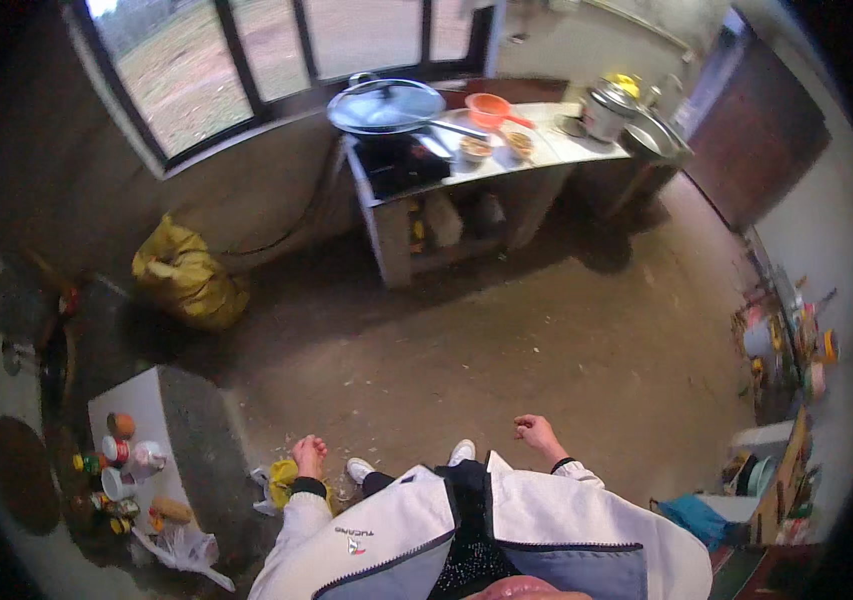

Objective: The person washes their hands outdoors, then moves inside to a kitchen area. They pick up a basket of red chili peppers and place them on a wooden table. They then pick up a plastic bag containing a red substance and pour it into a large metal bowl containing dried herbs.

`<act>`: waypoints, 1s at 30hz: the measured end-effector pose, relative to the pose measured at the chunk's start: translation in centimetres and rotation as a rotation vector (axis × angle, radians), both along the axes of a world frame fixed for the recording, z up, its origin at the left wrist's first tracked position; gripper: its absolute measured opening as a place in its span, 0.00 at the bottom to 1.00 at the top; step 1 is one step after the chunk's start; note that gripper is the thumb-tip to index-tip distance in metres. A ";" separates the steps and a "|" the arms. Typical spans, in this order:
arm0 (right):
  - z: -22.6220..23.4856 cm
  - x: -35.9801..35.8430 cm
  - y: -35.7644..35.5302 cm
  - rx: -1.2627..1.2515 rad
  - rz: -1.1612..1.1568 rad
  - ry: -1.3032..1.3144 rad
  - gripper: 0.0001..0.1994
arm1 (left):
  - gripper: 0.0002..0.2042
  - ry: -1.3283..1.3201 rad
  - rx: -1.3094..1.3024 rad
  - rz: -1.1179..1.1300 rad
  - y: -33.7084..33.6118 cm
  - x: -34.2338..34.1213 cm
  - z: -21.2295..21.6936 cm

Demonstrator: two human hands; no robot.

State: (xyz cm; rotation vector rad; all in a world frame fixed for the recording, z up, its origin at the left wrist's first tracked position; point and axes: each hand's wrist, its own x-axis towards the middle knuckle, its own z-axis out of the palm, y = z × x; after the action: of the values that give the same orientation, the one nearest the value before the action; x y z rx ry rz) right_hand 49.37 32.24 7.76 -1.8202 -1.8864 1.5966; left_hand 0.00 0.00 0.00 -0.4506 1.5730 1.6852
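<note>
**Both hands loose and empty over the kitchen floor**

From my remote seat I look down over a white and grey jacket at two hands hanging in front of the body. My left hand has its grip curled into a loose, half-closed fist with the knuckles pointing far; I see nothing between the fingers. It hangs just above a yellow cloth crumpled on the floor, which sits just beside my left white shoe. Whether the hand touches the cloth I cannot tell. The cloth is a bunched lump with no clear long axis. My right hand also has a loosely curled grip, fingers pointing left and far, holding nothing and apart from everything. The right shoe lies between the hands.

To the near left stands a white block-like stand with jars and small bottles on and beside it. Farther left, against the wall, slumps a yellow sack. The bare concrete floor stretches far. At the far side under the window stands the desk, carrying a lidded wok, an orange strainer, two bowls and a metal pot.
</note>
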 end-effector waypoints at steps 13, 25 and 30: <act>3.4 23.2 9.0 0.301 -0.622 0.075 0.13 | 0.11 0.207 0.181 -1.264 46.5 30.0 10.2; 2.5 34.0 29.8 0.246 -0.812 -0.151 0.18 | 0.09 0.256 0.029 -1.255 77.7 36.7 11.0; 5.0 41.4 37.9 0.151 -0.977 -0.025 0.17 | 0.11 0.185 0.155 -1.429 93.9 46.6 14.5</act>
State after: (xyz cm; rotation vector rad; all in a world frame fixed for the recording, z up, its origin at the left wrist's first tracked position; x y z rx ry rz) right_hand 90.77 70.15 12.76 -2.1466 -0.7940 1.0264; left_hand 46.56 93.93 14.46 0.7954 1.2650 0.6770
